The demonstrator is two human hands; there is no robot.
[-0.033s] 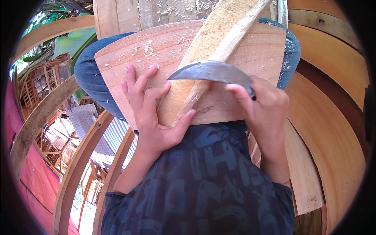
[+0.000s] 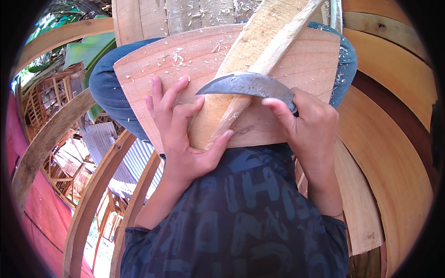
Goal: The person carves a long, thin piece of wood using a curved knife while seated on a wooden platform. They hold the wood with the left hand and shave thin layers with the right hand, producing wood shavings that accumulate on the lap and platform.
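A long piece of pale wood [image 2: 248, 44] slants across a reddish board [image 2: 306, 69] on my lap. Its right edge is cut lighter. Around its near end is my left hand [image 2: 178, 125], thumb on one side and bent index finger on the other, while the remaining fingers spread over the board. My right hand [image 2: 315, 118] is closed on a curved knife [image 2: 250, 85], whose handle is mostly hidden in the fist. The grey blade crosses over the wood, its point close to my left index fingertip.
Pale shavings [image 2: 177, 58] lie scattered on the board. Beyond my knees are wooden slats [image 2: 181, 16]. Curved wooden planks [image 2: 384, 153] line the right side, and curved wooden ribs [image 2: 99, 194] with gaps between them stand at the left.
My right hand and the knife have shifted slightly left across the wood. The left hand keeps its hold on the near end.
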